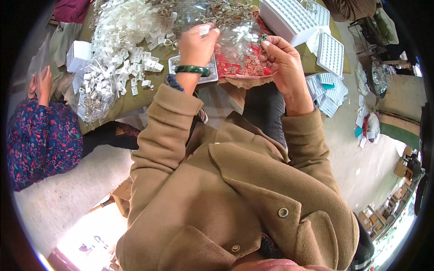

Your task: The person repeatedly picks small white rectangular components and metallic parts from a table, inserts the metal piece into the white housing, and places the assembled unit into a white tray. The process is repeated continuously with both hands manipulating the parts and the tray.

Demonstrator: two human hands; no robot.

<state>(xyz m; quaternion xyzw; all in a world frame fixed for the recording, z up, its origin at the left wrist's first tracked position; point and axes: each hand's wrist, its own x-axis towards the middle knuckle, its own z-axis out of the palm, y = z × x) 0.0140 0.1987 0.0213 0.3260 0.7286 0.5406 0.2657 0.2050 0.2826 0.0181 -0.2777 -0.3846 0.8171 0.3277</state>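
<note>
My left hand, with a green bangle at the wrist, is above the near edge of the table, fingers curled and slightly blurred. A small white patch shows at its fingers; whether it is held or stuck on is unclear. My right hand pinches a small dark green piece between thumb and forefinger. Between the hands, clear plastic film lies over a red patterned cloth. Small metal parts are heaped beyond it. Partly behind my left wrist is a white tray.
A large pile of small white plastic pieces covers the table's left. A clear bag holds more pieces. White trays with rows of pockets are stacked at right; cards lie below them. Another person's hands are at far left.
</note>
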